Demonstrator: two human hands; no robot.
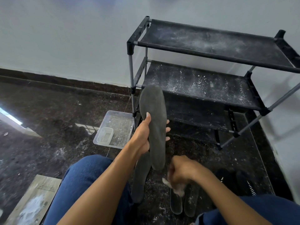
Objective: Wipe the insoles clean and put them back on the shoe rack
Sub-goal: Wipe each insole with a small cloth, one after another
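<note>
My left hand [142,133] grips a dark grey insole [154,114] upright by its middle, thumb on the near face and fingers behind. A second grey insole [140,179] hangs below the same hand, against my knee. My right hand [180,171], blurred, holds a white cloth [175,186] just below the raised insole's heel. Two more grey insoles [183,202] lie side by side on the floor under that hand. The black shoe rack [211,51] stands ahead to the right, its fabric shelves dusted with white powder.
A clear plastic tray [120,125] with a smaller clear tub [105,135] in it sits on the dark floor left of the rack. A powder-covered board [35,202] lies at bottom left. A dark shoe [238,181] lies at the right. White crumbs litter the floor.
</note>
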